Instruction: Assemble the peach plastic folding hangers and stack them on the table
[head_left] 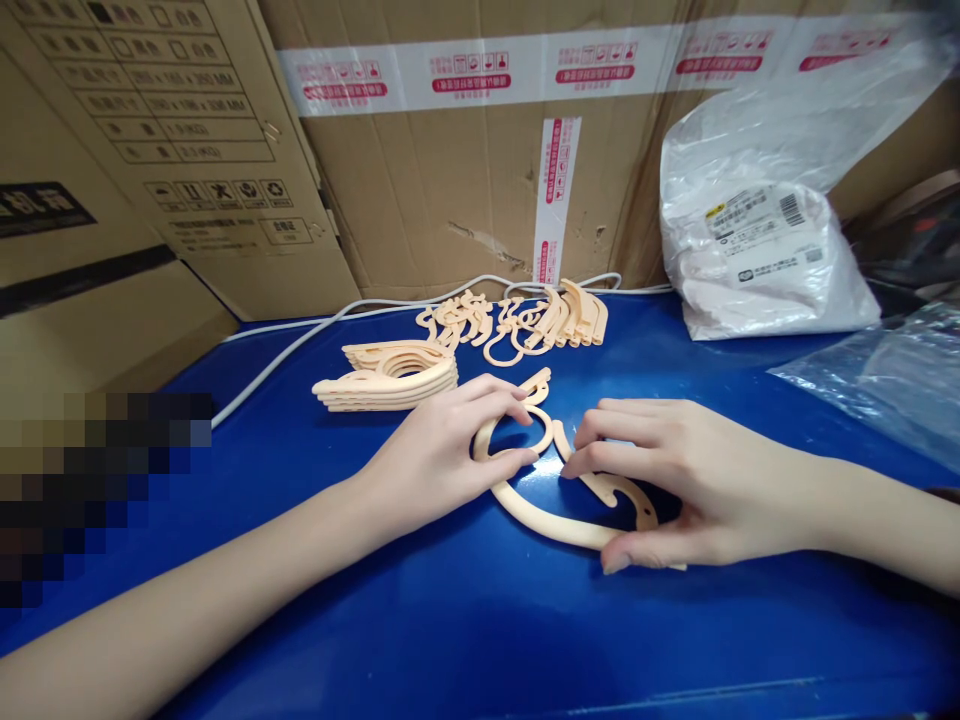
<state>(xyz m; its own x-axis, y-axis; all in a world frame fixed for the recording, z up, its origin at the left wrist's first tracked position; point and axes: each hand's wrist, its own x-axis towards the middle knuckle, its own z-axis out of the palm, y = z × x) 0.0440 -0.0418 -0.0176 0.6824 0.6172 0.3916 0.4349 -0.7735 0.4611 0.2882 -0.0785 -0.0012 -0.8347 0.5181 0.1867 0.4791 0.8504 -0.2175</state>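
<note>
A peach-coloured plastic hanger (551,522) lies on the blue table in front of me, made of curved arms and a central ring. My left hand (469,440) is closed around its left side, with the thumb and fingers at the ring. At the right end, my right hand (675,480) has its thumb on the long curved arm and its fingers bent over a short strip (592,475). The palm partly hides that end. Just beyond my left fingers lies a small slotted piece (537,386). A stack of similar hangers (386,385) sits behind my left hand.
Small hooks (461,318) and curved arm pieces (574,318) lie in piles at the back. A white cable (281,372) runs along the cardboard boxes (465,190). A white plastic bag (772,260) stands at the back right, near clear plastic film (892,375).
</note>
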